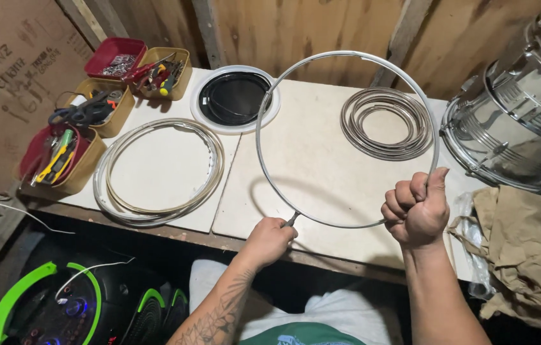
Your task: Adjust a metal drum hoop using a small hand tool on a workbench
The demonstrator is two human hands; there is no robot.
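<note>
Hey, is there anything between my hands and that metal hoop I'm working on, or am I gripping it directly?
Nothing visible is in the way. The left hand grips the metal hoop at its lower edge, with a small dark tool showing at the fingers. The right hand is closed bare around the rim at its lower right.

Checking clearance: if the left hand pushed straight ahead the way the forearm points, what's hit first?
The left hand points up and right across the table. Past the metal hoop it grips, the line is bare tabletop until the stack of rings, probably first, though depth is unclear.
</note>
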